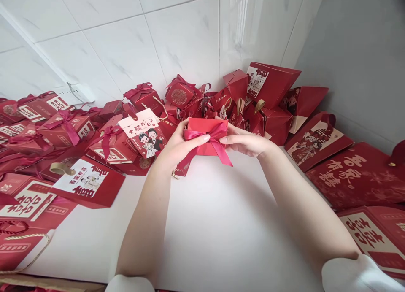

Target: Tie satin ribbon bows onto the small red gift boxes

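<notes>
Box (207, 136), small and red, sits held between both hands above the white table (218, 224), long axis running left to right. Left hand (177, 146) grips its left end, thumb on the ribbon (210, 142); right hand (248, 142) clasps the right end, equally near.

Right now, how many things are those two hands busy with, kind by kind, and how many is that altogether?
Small red box: 1
Pink ribbon tied round it: 1
Hands holding the box: 2, the left hand and the right hand
Total: 4
The red boxes piled around overlap too much to count.
</notes>
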Motion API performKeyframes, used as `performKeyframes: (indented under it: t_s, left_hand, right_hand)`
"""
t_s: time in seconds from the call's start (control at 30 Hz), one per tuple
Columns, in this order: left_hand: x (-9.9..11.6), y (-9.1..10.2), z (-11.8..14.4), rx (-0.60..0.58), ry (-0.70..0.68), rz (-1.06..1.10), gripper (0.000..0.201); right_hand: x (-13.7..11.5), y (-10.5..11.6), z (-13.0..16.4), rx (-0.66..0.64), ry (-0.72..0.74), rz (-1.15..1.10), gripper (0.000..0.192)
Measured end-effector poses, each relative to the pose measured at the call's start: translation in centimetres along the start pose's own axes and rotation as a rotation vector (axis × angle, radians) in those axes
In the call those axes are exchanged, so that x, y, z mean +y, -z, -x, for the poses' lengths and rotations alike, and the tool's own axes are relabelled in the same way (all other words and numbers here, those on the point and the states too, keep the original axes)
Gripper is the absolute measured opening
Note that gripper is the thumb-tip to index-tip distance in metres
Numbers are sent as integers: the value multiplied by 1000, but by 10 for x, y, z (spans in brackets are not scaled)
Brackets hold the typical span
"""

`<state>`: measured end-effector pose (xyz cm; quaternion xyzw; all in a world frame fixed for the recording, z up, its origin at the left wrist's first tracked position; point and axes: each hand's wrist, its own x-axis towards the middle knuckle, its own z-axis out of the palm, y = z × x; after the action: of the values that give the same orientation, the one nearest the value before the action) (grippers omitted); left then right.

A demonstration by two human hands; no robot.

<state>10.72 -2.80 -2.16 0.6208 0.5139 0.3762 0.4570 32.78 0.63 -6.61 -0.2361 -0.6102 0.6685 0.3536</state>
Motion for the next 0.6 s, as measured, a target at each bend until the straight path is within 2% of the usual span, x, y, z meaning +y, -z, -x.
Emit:
performKeyframes:
  t_s: [0.17, 0.27, 0.33, 0.47, 0.53, 0.6]
  left_hand:
    - [-8, 19, -3, -149, 57, -211, 101]
    - [-8, 31, -3, -278, 43, -281, 103]
    - [-6, 36, -3, -292, -17, -313, 88]
    - [-2, 36, -3, -270, -147, -420, 32]
    - [-1, 32, -3, -342, -145, -504, 24]
    - [-1, 29, -3, -428, -81, -591, 29]
  right_hand:
    - [2, 14, 5, -49, -98, 73, 77]
    - [10, 22, 3, -67, -164, 105, 76]
    - [17, 26, -1, -108, -241, 139, 73]
    - [31, 29, -8, -211, -367, 212, 64]
    - [34, 29, -10, -218, -369, 249, 61]
    - [35, 30, -11, -211, -353, 287, 60]
